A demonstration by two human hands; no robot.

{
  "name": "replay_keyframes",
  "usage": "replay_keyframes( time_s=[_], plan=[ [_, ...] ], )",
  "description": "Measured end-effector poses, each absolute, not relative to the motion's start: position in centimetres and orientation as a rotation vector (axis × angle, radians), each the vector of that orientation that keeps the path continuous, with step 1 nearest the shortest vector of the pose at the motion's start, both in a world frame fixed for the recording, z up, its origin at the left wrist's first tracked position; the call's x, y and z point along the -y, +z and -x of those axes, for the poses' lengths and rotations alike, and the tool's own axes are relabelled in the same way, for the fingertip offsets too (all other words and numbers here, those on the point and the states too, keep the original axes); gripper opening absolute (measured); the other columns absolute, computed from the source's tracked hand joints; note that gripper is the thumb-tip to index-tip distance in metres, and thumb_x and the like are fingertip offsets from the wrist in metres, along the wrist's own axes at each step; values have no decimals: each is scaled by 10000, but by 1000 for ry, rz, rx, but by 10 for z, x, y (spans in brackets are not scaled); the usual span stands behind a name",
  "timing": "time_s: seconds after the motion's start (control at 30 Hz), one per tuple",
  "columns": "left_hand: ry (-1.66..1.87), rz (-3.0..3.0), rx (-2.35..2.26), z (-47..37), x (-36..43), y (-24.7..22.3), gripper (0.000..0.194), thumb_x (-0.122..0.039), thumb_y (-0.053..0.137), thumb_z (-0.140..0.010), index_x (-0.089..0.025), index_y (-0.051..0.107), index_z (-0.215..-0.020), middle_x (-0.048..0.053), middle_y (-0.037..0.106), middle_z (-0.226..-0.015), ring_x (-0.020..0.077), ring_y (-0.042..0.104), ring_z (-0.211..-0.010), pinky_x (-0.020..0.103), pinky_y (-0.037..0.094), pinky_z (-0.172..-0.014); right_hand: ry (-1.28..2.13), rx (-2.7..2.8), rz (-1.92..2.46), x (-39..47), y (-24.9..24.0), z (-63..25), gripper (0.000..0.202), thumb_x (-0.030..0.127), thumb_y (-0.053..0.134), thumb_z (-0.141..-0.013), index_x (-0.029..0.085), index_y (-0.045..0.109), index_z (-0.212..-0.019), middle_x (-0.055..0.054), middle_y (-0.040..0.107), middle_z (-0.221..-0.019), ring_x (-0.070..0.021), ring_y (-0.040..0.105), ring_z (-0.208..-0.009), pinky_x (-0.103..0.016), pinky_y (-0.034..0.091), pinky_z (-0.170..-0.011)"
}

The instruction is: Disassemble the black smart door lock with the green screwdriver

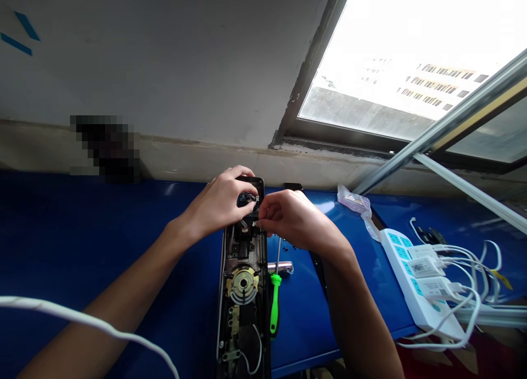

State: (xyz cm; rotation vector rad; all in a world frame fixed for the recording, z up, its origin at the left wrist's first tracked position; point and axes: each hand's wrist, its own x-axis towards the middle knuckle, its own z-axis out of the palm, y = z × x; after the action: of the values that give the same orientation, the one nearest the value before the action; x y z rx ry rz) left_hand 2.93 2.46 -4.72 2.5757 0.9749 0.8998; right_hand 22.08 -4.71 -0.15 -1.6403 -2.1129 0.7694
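Note:
A long black opened housing (244, 252), by its look an electronic door lock, lies lengthwise before me with a round metal mechanism (244, 283) and wires inside. My left hand (218, 200) grips its far end, fingers curled over the edge and the thumb bent over the circuit board (244, 199). Close on its right, my right hand (290, 217) is closed in a pinch at a small white plug (254, 223) by the board. The fingertips partly hide the plug. A white wire (259, 349) loops at the housing's near end.
Right of the housing lie a green-handled screwdriver (275, 307), a shiny cylinder (284, 267) and small screws (285, 249) on the blue table (304, 324). Farther right is a white power strip (405, 280) with several plugs and cables. A white cable (99, 324) crosses my left forearm.

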Motion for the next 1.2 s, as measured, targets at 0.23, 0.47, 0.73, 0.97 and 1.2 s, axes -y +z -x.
replay_keyframes(
  time_s=[0.23,0.47,0.73,0.97,1.2],
  plan=[
    [937,-2588,-957,-29,-26,-49,187,-265,656,-884,-198,806,-974,108,643,-1303,286,653,-1183,459,545,-1053,626,2050,1726,43,-5,-222,174,214,740,-758,210,567,-758,28,674,-692,-85,544,-562,-224,346,-513],
    [936,-2602,-905,-30,-29,-50,197,-247,664,-892,-180,800,-1017,117,629,-1284,290,631,-1197,453,541,-1050,663,2034,1739,36,-4,-225,123,286,665,-804,206,603,-734,9,670,-641,-97,533,-542,-233,336,-503],
    [1021,-2556,-838,-30,-30,-53,149,-234,702,-870,-181,822,-942,105,612,-1238,252,646,-1143,389,556,-1012,729,2009,1642,31,-8,-228,53,219,643,-758,202,617,-715,24,684,-664,-98,567,-591,-223,395,-516],
    [1057,-2559,-856,-32,-31,-55,147,-242,711,-856,-182,832,-914,103,636,-1223,248,659,-1113,381,559,-984,720,1996,1611,29,-11,-228,56,200,642,-752,198,628,-698,26,671,-634,-106,579,-593,-234,400,-522],
    [1049,-2559,-847,-32,-31,-54,151,-242,709,-861,-182,830,-926,101,633,-1223,249,653,-1126,379,553,-993,707,2019,1617,30,-9,-228,62,197,637,-765,200,617,-706,22,682,-659,-102,590,-599,-223,404,-532]
  ],
)
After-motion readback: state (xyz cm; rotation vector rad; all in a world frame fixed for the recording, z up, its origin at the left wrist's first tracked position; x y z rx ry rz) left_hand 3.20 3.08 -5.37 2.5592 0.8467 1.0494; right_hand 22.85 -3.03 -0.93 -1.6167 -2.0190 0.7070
